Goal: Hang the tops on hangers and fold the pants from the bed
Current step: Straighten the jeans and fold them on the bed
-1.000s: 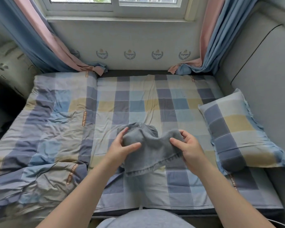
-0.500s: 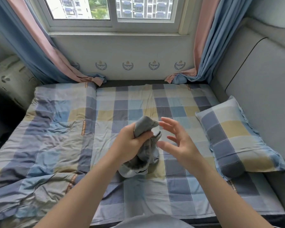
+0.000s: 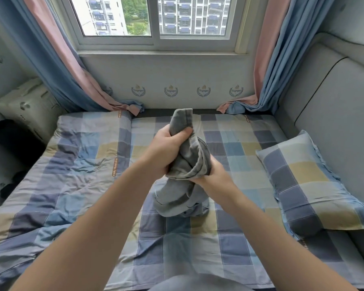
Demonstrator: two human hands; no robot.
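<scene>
In the head view, the left hand (image 3: 166, 150) squeezes the top part of a soft grey bunched-up piece of clothing (image 3: 189, 162), with thumb and fingers wrapped round it. The right hand (image 3: 215, 177) grips the same clothing lower down, at its rolled middle. The two hands are close together, one above the other, both clamped on the cloth. The clothing is held up over the middle of the checked blue, yellow and purple bed sheet (image 3: 240, 143), and its bottom end looks to rest on the sheet. It is too scrunched to tell if it is a top or pants.

To do this step well, I think the hands should move apart and shake the cloth open. Then they can find a waist or a neck and lay it flat on the sheet. A tight ball makes creases. The checked square pillow (image 3: 309, 185) sits off to the right and a crumpled checked quilt (image 3: 61, 175) lies to the left, so the space between them is the spot.

The long way of the clothing goes up and down, leaning a little. Its flat top end sticks up past the left hand, toward the window (image 3: 155, 17). Its fat bottom end points down at the bed.
</scene>
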